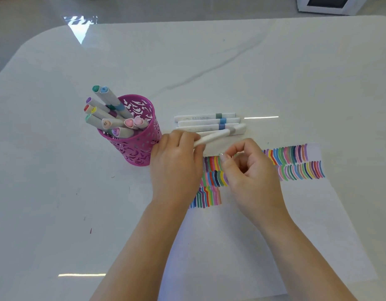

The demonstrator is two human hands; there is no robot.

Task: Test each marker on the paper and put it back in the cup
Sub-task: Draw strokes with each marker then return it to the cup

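The left hand (177,161) is closed around one end of a white-barrelled marker with a grey band (218,135), lifting it off the row of white markers lying on the glossy white table (209,124). The right hand (250,170) hangs beside it, fingers curled and pinched on nothing I can see. Judging by this, uncapping comes next, then a stroke on the white paper striped with colour (296,213), then the pink perforated metal cup (140,146) just left of that hand.

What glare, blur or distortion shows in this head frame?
Head view: bright glare patches on the glossy table, a window reflection far left; wide-angle bending curves the table edge; the left hand holding a marker looks slightly soft; strokes on the paper stay readable.
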